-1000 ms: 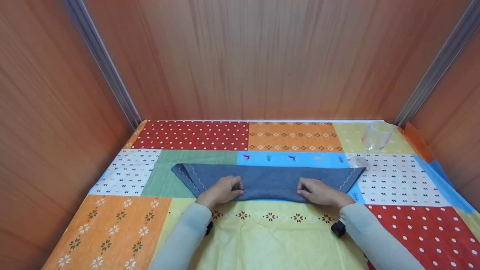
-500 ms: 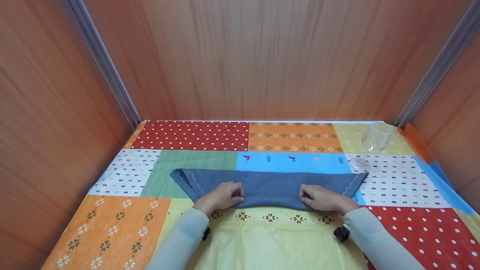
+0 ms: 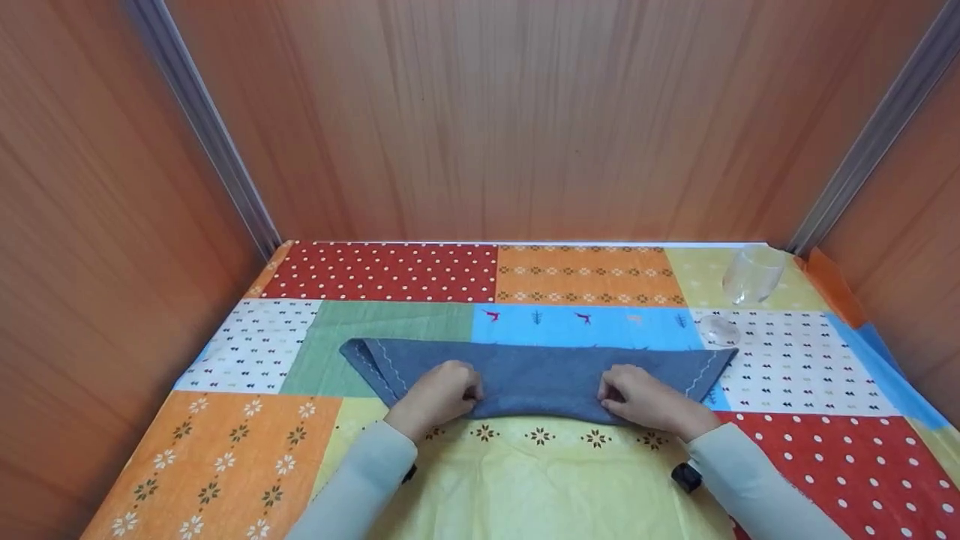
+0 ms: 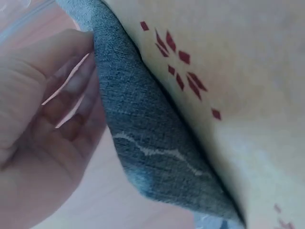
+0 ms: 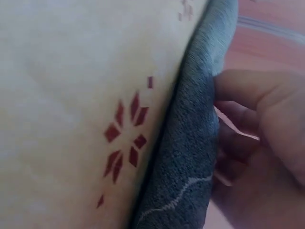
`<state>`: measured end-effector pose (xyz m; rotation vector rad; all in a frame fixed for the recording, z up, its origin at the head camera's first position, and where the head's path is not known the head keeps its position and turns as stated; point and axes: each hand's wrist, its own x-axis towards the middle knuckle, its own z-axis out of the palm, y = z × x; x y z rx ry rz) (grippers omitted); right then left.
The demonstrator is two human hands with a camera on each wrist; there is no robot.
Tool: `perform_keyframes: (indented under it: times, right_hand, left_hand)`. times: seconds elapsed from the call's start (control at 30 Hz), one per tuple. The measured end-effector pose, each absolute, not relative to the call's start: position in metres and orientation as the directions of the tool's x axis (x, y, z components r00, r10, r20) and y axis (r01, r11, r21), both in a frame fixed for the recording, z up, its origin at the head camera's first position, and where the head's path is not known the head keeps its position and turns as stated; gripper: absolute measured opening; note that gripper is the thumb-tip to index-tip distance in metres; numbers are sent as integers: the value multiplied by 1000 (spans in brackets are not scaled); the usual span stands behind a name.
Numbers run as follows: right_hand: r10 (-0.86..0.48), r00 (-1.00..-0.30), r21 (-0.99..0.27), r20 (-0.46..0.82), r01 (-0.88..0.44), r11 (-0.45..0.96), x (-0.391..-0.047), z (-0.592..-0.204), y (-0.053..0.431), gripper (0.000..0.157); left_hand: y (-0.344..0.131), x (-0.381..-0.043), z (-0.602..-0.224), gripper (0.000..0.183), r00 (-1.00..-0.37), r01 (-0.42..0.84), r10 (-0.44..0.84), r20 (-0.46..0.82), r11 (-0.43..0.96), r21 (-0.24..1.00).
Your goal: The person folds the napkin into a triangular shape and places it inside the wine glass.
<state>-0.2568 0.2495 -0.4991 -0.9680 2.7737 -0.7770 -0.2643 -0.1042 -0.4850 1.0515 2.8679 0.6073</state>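
A folded grey-blue cloth (image 3: 544, 375) with pale wavy stitching near its ends lies across the middle of the table in the head view. My left hand (image 3: 441, 397) grips the left part of its near edge, fingers curled. On the right part, my right hand (image 3: 649, 397) holds the same edge in a similar way. The left wrist view shows my thumb (image 4: 62, 47) against the edge of the cloth (image 4: 133, 105). In the right wrist view, my thumb (image 5: 243, 86) meets the cloth (image 5: 190, 124) likewise; the fingertips are partly hidden in both.
A clear drinking glass (image 3: 752, 276) stands at the back right; a round clear base (image 3: 720, 330) shows just beyond the cloth's right corner. A patchwork tablecloth (image 3: 540, 487) covers the table. Wood-grain panels (image 3: 525, 120) enclose the back and sides.
The cloth and both hands have shifted slightly toward me, mostly in the first half second. Since then the cloth lies nearly still, while the hands have tilted a little on its near edge.
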Motion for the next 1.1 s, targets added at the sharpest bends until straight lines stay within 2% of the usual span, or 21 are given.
perform_keyframes:
  times: [0.17, 0.33, 0.43, 0.57, 0.7, 1.1]
  right_hand:
    - [-616, -760, -315, 206, -647, 694, -250, -500, 242, 12]
    - [-630, -744, -204, 223, -668, 716, -244, -498, 238, 6]
    - [-619, -768, -211, 164, -640, 739, -242, -497, 237, 7]
    - [-604, -792, -230, 92, -607, 761, -240, -496, 239, 19]
    - [-603, -793, -232, 89, -605, 762, -238, -496, 240, 27]
    - [-603, -792, -233, 99, -607, 759, -240, -497, 239, 21]
  left_hand:
    - [-103, -262, -481, 12, -782, 606, 615, 101, 714, 350]
    - [-103, -260, -479, 7, -790, 590, 610, 68, 724, 358]
    - [-103, -258, -479, 6, -794, 580, 606, 50, 731, 360]
    - [-103, -257, -482, 18, -793, 588, 607, 55, 739, 330]
    - [-102, -258, -483, 23, -788, 602, 612, 66, 744, 290]
    - [-100, -261, -482, 13, -786, 602, 616, 59, 740, 299]
